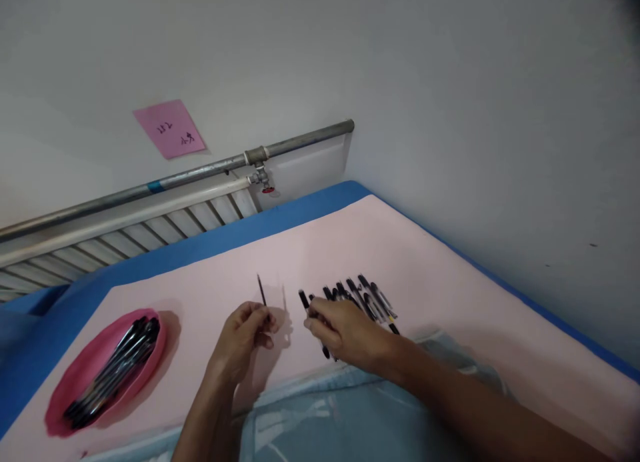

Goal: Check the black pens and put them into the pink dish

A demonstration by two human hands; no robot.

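My left hand (247, 332) pinches a thin dark pen refill (261, 289), which points up and slightly left above the pink sheet. To its right, my right hand (337, 325) has its fingers closed over a black pen part (303, 299) at the left end of a group. The fingers cover that part's middle, and whether they grip it is hidden. Black and clear pen parts (373, 299) lie side by side just beyond and right of this hand.
A pink oval basket (57, 399) at left holds several dark pens (113, 375). The pink sheet (420, 255) lies over a blue surface (215, 237). Behind are a radiator (150, 232), a metal pipe (210, 171) and walls meeting in a corner. A pink note (170, 129) hangs there.
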